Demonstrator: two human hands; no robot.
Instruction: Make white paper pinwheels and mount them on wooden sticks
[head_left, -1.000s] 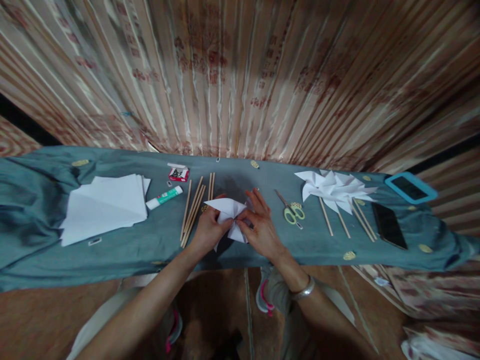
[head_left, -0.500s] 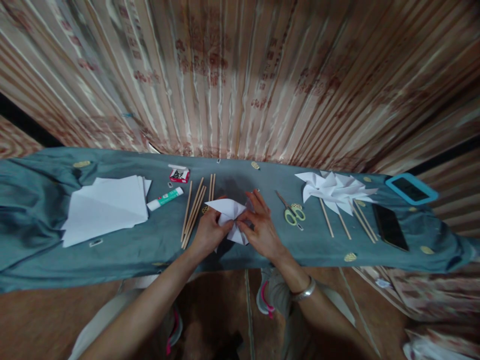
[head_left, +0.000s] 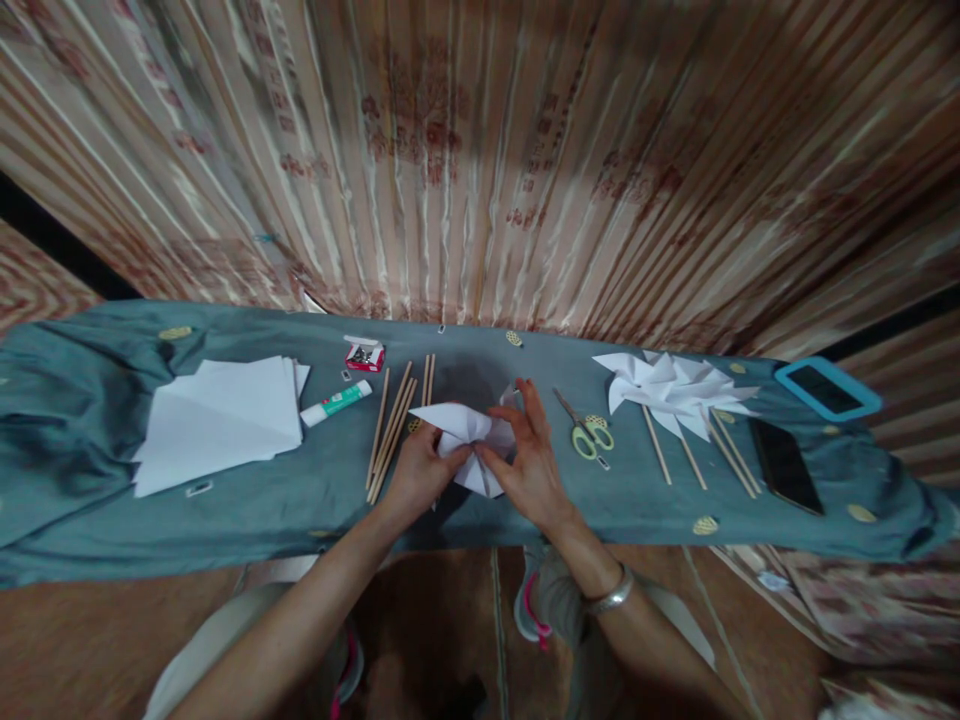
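A white paper pinwheel [head_left: 457,420], its corners folded in toward the centre, is held between both hands just above the cloth. My left hand [head_left: 420,465] grips its left side, with the thumb near the centre and the other fingers hidden beneath. On the other side my right hand [head_left: 534,478] pinches the paper close to the middle, its remaining fingers raised and spread. Wooden sticks [head_left: 391,435] lie just left of my left hand. Scissors with pale green handles [head_left: 591,436] rest to the right of my right hand.
A stack of white paper [head_left: 221,425], a glue stick [head_left: 336,403] and a small red box of metal pins [head_left: 364,354] lie on the left. Finished paper pinwheels on sticks [head_left: 675,388], a black phone [head_left: 785,465] and a blue-framed device [head_left: 827,388] occupy the right.
The right hand's upper fingers have lifted and shifted slightly right, and a right-hand flap of the paper shows more. Both hands keep hold of the pinwheel; the view has tilted a little.
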